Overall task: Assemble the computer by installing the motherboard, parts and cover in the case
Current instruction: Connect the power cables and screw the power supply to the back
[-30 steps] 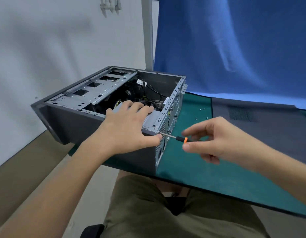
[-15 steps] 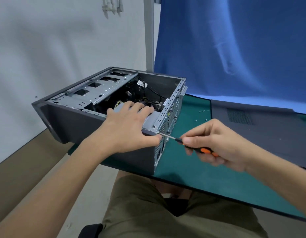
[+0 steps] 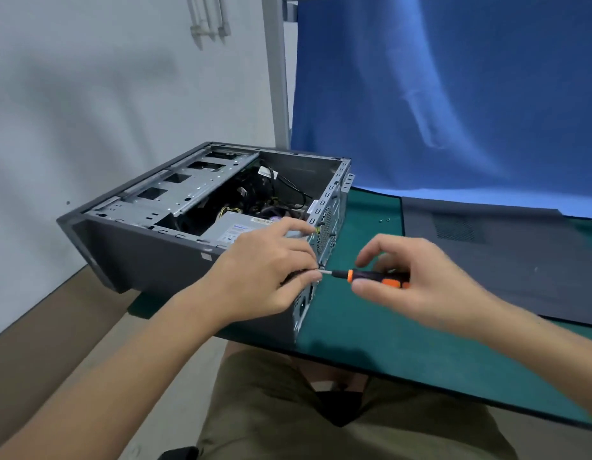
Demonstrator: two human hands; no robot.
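On my feed I see olive-green fabric shorts (image 3: 271,410) wrinkled across both thighs; both forearms are bare to the frame's edge, as are the left hand (image 3: 264,277) and right hand (image 3: 431,283).

Open mat (image 3: 371,327) between case (image 3: 148,257) and cover (image 3: 520,260); cables (image 3: 271,197) crowd case interior.

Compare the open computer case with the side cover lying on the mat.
The computer case is an open box showing cables and a drive cage; the side cover is a flat panel with a vent grille. The case has the left hand on its rear corner, and the right hand holds a screwdriver against it; the cover lies untouched. Both are dark grey and rest on the green mat.
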